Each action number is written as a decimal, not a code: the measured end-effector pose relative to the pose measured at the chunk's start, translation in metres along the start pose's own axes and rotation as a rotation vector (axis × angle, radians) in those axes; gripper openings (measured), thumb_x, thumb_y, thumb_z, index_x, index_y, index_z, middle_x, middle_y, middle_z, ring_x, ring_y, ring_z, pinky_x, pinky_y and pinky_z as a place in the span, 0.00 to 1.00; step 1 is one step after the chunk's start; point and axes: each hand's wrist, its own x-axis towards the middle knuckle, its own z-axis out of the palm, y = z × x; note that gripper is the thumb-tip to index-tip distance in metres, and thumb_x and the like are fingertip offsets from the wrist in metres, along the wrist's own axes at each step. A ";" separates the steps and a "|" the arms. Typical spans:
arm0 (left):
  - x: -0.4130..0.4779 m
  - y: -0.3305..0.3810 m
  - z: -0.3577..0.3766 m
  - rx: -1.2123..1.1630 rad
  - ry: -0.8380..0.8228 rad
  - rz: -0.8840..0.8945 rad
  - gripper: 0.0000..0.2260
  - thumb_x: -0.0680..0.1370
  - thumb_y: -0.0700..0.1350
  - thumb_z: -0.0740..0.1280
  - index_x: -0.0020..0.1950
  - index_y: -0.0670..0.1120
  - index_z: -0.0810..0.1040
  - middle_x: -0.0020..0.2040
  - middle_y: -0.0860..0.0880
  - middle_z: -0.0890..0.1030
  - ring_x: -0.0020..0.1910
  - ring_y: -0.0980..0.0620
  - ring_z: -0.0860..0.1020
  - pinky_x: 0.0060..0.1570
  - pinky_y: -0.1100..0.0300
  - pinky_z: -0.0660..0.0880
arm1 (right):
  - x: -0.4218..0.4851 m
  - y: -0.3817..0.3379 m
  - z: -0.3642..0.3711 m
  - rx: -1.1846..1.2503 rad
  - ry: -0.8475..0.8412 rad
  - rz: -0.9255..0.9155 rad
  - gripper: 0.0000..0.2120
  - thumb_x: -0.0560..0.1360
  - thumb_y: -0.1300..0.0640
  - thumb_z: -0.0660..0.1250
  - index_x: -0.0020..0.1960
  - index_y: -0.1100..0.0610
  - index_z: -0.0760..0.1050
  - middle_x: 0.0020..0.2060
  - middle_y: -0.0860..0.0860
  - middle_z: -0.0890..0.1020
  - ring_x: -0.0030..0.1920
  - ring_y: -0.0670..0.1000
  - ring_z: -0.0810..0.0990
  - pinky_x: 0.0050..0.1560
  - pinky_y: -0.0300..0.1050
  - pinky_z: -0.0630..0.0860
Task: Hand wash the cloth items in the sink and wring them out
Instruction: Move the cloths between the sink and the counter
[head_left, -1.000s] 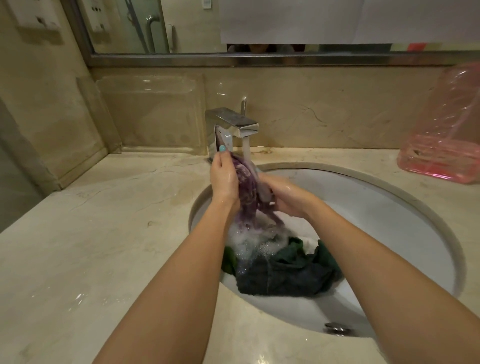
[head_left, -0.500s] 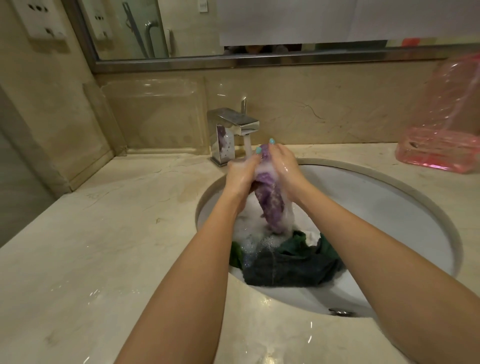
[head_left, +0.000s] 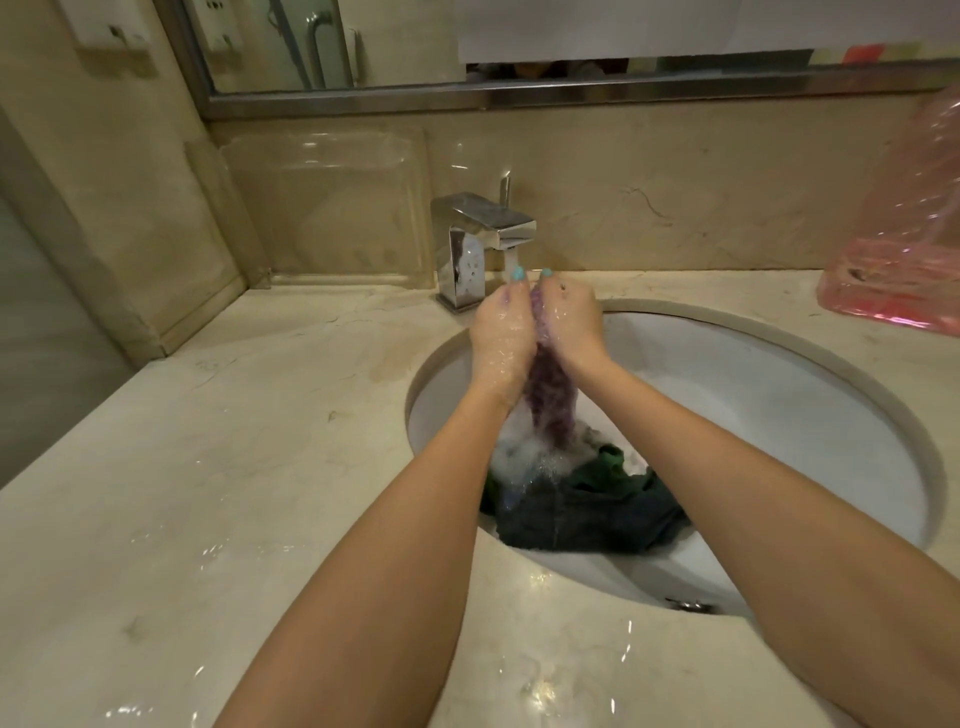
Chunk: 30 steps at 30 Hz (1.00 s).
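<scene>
Purple cloth (head_left: 550, 395), one piece, clasped between left hand (head_left: 501, 338) and right hand (head_left: 571, 322) under the tap (head_left: 483, 234), at the sink's (head_left: 779, 364) back-left rim. Its top is hidden by palms, its tail blurred in foam (head_left: 511, 441). One dark green heap (head_left: 592, 514) in the basin; piece count unclear.

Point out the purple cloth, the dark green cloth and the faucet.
purple cloth (head_left: 550, 405), head view, its hanging lower part.
dark green cloth (head_left: 587, 519), head view, middle of the heap.
faucet (head_left: 488, 214), head view, top of spout.

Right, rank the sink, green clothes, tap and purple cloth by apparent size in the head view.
1. sink
2. green clothes
3. tap and purple cloth look about alike; the cloth is partly hidden.
</scene>
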 end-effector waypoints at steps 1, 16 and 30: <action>0.000 0.000 -0.001 0.004 0.006 -0.013 0.16 0.84 0.52 0.55 0.45 0.50 0.79 0.46 0.45 0.84 0.49 0.46 0.82 0.55 0.49 0.78 | -0.004 -0.001 0.001 0.022 0.008 -0.028 0.21 0.82 0.60 0.57 0.30 0.51 0.69 0.29 0.45 0.73 0.29 0.39 0.72 0.31 0.34 0.64; 0.010 0.000 -0.011 -0.090 -0.069 -0.082 0.15 0.83 0.52 0.58 0.46 0.44 0.78 0.46 0.43 0.84 0.48 0.45 0.82 0.56 0.48 0.78 | 0.006 0.007 -0.008 -0.020 0.011 0.082 0.20 0.84 0.52 0.53 0.37 0.59 0.70 0.33 0.50 0.74 0.34 0.48 0.70 0.37 0.43 0.59; 0.018 -0.008 -0.030 -0.002 -0.200 -0.159 0.18 0.79 0.55 0.66 0.63 0.45 0.74 0.54 0.44 0.83 0.50 0.49 0.82 0.47 0.55 0.80 | 0.003 0.011 -0.033 0.422 -0.532 0.237 0.19 0.80 0.42 0.58 0.57 0.56 0.77 0.50 0.54 0.84 0.53 0.52 0.83 0.56 0.47 0.79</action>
